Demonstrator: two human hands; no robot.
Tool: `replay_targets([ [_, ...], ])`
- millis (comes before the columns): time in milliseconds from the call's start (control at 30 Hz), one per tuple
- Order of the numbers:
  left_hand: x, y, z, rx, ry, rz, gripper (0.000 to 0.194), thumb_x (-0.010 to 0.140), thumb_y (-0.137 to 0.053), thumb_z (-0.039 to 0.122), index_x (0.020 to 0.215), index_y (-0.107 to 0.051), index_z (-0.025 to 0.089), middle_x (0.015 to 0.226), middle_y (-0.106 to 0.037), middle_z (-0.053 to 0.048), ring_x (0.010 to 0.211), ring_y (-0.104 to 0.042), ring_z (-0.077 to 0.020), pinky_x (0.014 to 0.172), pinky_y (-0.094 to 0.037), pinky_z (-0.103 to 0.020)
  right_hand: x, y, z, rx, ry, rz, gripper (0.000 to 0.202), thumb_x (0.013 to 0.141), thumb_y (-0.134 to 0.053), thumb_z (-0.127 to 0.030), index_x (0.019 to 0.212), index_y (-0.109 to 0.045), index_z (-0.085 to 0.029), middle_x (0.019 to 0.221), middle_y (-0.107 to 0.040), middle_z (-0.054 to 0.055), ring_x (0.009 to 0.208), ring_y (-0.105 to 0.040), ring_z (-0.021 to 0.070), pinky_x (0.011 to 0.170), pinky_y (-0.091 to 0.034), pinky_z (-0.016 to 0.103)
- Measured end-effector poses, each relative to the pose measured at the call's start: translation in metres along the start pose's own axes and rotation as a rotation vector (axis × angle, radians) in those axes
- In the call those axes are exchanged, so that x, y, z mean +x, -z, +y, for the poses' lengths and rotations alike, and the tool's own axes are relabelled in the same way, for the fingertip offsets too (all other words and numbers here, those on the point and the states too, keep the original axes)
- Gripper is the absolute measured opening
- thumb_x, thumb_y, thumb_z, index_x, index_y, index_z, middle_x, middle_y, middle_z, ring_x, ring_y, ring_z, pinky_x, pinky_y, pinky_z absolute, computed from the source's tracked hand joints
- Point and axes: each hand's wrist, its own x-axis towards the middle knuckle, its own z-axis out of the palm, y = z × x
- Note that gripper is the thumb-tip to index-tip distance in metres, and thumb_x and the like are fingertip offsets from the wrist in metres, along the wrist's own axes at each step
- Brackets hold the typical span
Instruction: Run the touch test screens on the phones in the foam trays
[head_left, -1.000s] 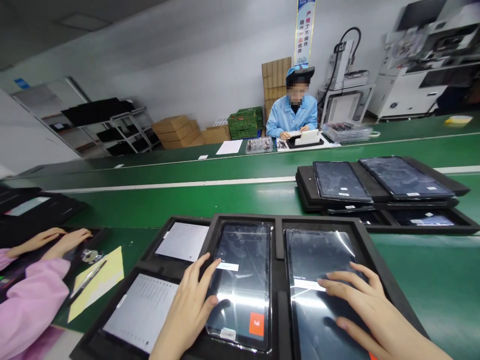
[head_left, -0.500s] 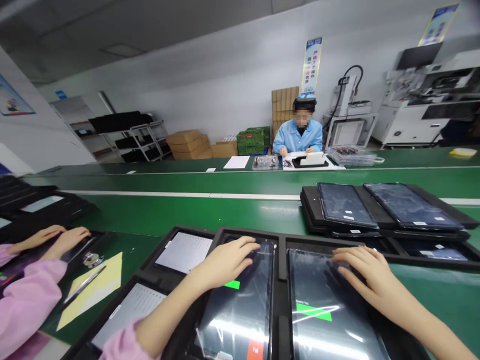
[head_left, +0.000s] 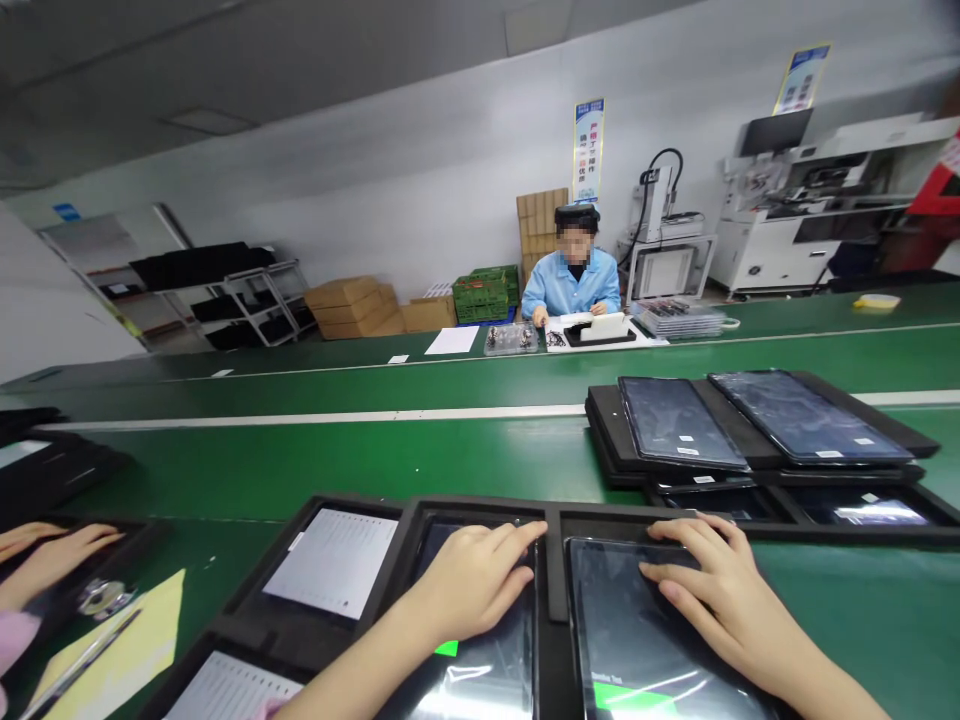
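Two dark tablets lie in black foam trays in front of me. Over the upper part of the left tablet (head_left: pixel 502 650) rests my left hand (head_left: pixel 476 580), its fingers apart and reaching to the tablet's top right corner. My right hand (head_left: pixel 712 590) is spread over the top of the right tablet (head_left: pixel 630 620), fingertips near its upper edge. Both screens show a green patch. Neither hand grips anything. Further left, two tablets with pale list screens, an upper one (head_left: pixel 334 562) and a lower one (head_left: pixel 229 690), sit in black trays.
Stacked foam trays (head_left: pixel 615 440) with wrapped tablets stand at the right. Yellow paper (head_left: pixel 142 640) with a pen (head_left: pixel 86 660) lies at the left, beside another person's hands (head_left: pixel 67 555). Across the green table (head_left: pixel 285 450) sits a person in blue (head_left: pixel 574 285).
The view has shifted, so the trays and tablets sit lower in the picture. My left hand has moved toward its tablet's top right corner; my right hand stays on the other tablet's top.
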Motion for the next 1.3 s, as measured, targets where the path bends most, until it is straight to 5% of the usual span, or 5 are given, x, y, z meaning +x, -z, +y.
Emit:
replay_targets([
  [267,0.002,0.003,-0.006,-0.097,0.044,0.02,0.006,0.096,-0.045,0.027,0.098,-0.049,0.023,0.115,-0.068,-0.009,0.122,-0.06,-0.0261,0.113,-0.044,-0.05,-0.002,-0.001,0.001,0.018,-0.114,0.026,0.041,0.108,-0.035,-0.038,0.114,-0.075,-0.032,0.123,-0.06,0.009,0.114,-0.056,0.0309,0.1,-0.036,0.057],
  [467,-0.004,0.006,-0.011,-0.078,-0.011,0.078,0.032,0.102,-0.03,0.038,0.088,-0.053,0.021,0.075,-0.064,-0.002,0.064,-0.061,-0.0187,0.061,-0.048,-0.032,-0.004,0.001,0.007,0.2,-0.176,0.142,0.057,0.11,-0.028,-0.038,0.084,-0.078,-0.028,0.113,-0.064,0.006,0.107,-0.058,0.0274,0.096,-0.037,0.05],
  [633,-0.001,0.01,-0.017,-0.013,0.08,0.232,0.053,0.104,-0.023,0.038,0.092,-0.071,0.021,0.094,-0.072,-0.007,0.085,-0.066,-0.0209,0.079,-0.05,-0.036,-0.003,0.0,0.016,0.075,-0.243,0.161,0.052,0.105,-0.039,-0.033,0.07,-0.077,-0.029,0.09,-0.066,0.003,0.084,-0.063,0.0222,0.081,-0.043,0.042],
  [1033,0.006,-0.001,-0.019,-0.005,0.256,0.113,0.05,0.102,-0.024,0.035,0.106,-0.07,0.018,0.107,-0.073,-0.009,0.1,-0.067,-0.0245,0.097,-0.05,-0.045,0.005,0.006,0.002,0.133,-0.433,0.263,0.058,0.105,-0.033,-0.038,0.066,-0.073,-0.024,0.082,-0.067,0.005,0.078,-0.062,0.0227,0.071,-0.044,0.037],
  [1300,0.027,0.012,-0.014,0.001,0.401,-0.089,0.046,0.099,-0.03,0.03,0.079,-0.069,0.017,0.092,-0.073,-0.011,0.09,-0.068,-0.0262,0.1,-0.046,-0.047,0.023,0.017,0.01,-0.054,-0.557,-0.203,0.05,0.103,-0.034,-0.036,0.07,-0.068,-0.02,0.088,-0.064,0.008,0.078,-0.062,0.0241,0.068,-0.041,0.035],
])
